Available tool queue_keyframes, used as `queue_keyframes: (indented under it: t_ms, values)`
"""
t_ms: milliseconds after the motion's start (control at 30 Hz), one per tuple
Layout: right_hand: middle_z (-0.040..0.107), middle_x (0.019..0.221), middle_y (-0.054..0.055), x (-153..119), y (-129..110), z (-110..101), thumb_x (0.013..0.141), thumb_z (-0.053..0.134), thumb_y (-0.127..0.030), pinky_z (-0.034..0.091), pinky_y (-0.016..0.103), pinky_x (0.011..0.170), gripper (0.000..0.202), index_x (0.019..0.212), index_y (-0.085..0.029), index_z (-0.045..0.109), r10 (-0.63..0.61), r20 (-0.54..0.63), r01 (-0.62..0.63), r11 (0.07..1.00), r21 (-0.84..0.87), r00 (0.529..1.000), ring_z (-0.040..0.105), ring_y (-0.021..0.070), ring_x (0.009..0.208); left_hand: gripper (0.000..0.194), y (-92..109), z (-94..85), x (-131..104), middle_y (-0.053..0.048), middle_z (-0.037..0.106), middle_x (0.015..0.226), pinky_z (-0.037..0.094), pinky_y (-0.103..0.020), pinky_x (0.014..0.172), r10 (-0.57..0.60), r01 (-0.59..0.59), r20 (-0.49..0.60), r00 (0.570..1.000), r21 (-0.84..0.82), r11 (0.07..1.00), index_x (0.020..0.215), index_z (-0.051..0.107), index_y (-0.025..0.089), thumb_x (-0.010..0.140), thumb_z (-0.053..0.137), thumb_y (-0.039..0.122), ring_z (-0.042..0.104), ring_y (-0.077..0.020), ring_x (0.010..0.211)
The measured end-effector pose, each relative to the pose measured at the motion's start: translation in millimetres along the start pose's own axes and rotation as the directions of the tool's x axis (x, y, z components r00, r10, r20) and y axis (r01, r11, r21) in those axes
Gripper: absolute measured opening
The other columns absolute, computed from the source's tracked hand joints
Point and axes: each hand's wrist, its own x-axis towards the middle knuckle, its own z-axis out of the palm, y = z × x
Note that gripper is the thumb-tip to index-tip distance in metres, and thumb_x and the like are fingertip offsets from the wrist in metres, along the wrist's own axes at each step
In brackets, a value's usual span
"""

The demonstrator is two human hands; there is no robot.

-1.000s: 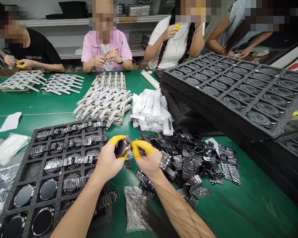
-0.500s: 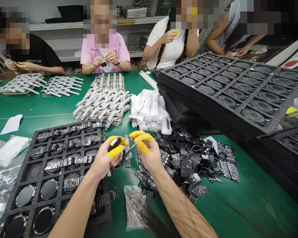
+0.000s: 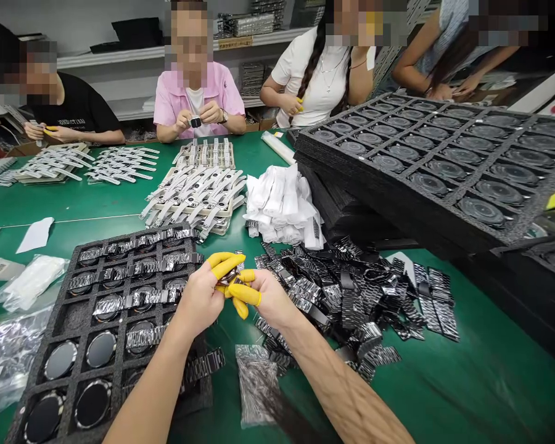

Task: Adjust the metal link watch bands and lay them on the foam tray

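Dark, glossy watch (image 3: 230,277): centre of frame, between both hands' yellow-covered fingers, mostly hidden.
Left hand (image 3: 201,301): fingers pinching the watch from its left.
Right hand (image 3: 272,300): fingers bent at its right side; grip cannot be told.
Black foam tray (image 3: 71,318): lower left, cut off below; holds round dark-faced watches (image 3: 101,349), several under black metal bands (image 3: 144,267).
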Motion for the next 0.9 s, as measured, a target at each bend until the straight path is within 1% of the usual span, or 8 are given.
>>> queue_keyframes:
  t_ms: [167,333,400,467,533,600,733,900]
  values:
    - [0.065,0.055,-0.001,0.9,4.1,-4.0,0.077,0.088,-0.055,0.041,0.023,0.046,0.042,0.074,-0.017,0.071,-0.010,-0.013,0.010,1.000,-0.001,1.000,0.053,0.0106,0.044,0.075,2.2,0.0,0.5,-0.006,0.069,0.129,0.057,-0.034,0.104,0.004,-0.004,-0.004,1.000,0.030,1.000,0.139,0.069,0.027,0.076,0.044,-0.007,0.067,-0.0202,0.119]
    - [0.062,0.059,-0.003,2.8,6.0,3.3,0.078,0.087,-0.057,0.040,0.022,0.047,0.044,0.075,-0.017,0.068,-0.028,-0.102,0.041,0.992,0.123,0.994,0.051,0.0090,0.046,0.075,3.6,-0.5,0.3,-0.008,0.061,0.130,0.055,-0.037,0.105,-0.003,0.004,-0.017,1.000,0.079,0.997,0.145,0.064,0.028,0.081,0.043,-0.005,0.063,-0.0213,0.120]
    - [0.062,0.062,-0.003,3.0,5.2,7.1,0.076,0.088,-0.056,0.039,0.022,0.046,0.044,0.076,-0.018,0.067,-0.040,-0.160,0.063,0.987,0.146,0.986,0.049,0.0081,0.046,0.069,4.1,-2.1,-0.8,-0.010,0.057,0.133,0.054,-0.041,0.108,0.016,-0.016,0.012,1.000,0.025,1.000,0.148,0.061,0.029,0.087,0.046,0.000,0.060,-0.0237,0.124]
    - [0.061,0.061,-0.004,2.5,3.8,9.5,0.075,0.089,-0.056,0.038,0.023,0.046,0.044,0.075,-0.018,0.066,-0.036,-0.193,0.065,0.987,0.148,0.980,0.046,0.0079,0.045,0.060,4.9,-4.2,-2.5,-0.011,0.053,0.138,0.054,-0.043,0.109,0.016,-0.012,0.059,0.998,-0.071,0.997,0.151,0.058,0.030,0.095,0.050,0.010,0.060,-0.0262,0.124]
    - [0.058,0.056,-0.005,1.5,2.4,10.7,0.076,0.088,-0.058,0.037,0.023,0.046,0.046,0.073,-0.019,0.064,-0.026,-0.196,0.057,0.987,0.151,0.980,0.043,0.0083,0.043,0.053,5.8,-5.5,-4.2,-0.012,0.051,0.141,0.055,-0.044,0.107,-0.004,0.015,0.081,0.997,-0.136,0.991,0.151,0.058,0.030,0.100,0.052,0.020,0.061,-0.0277,0.123]
    - [0.055,0.051,-0.006,0.4,1.4,11.4,0.077,0.087,-0.059,0.035,0.023,0.047,0.046,0.072,-0.019,0.063,-0.029,-0.186,0.058,0.987,0.151,0.982,0.040,0.0084,0.043,0.048,6.7,-5.5,-4.8,-0.012,0.050,0.142,0.055,-0.045,0.108,-0.017,0.026,0.069,0.997,-0.137,0.990,0.149,0.059,0.029,0.102,0.052,0.025,0.060,-0.0283,0.124]
    - [0.053,0.050,-0.006,-0.8,1.5,12.8,0.080,0.086,-0.054,0.031,0.024,0.047,0.042,0.074,-0.019,0.064,-0.040,-0.172,0.063,0.990,0.130,0.984,0.039,0.0084,0.043,0.037,8.1,-4.1,-2.7,-0.012,0.051,0.134,0.053,-0.046,0.109,0.035,-0.033,0.030,0.999,-0.065,0.997,0.137,0.063,0.025,0.102,0.051,0.025,0.059,-0.0265,0.122]
    - [0.053,0.051,-0.007,-1.1,3.4,13.2,0.079,0.087,-0.053,0.031,0.024,0.046,0.040,0.076,-0.018,0.066,-0.040,-0.175,0.061,0.991,0.119,0.984,0.039,0.0086,0.044,0.032,9.2,-5.3,-0.3,-0.010,0.053,0.127,0.054,-0.043,0.104,0.062,-0.059,0.044,0.997,-0.054,0.997,0.131,0.062,0.024,0.102,0.050,0.025,0.060,-0.0235,0.112]
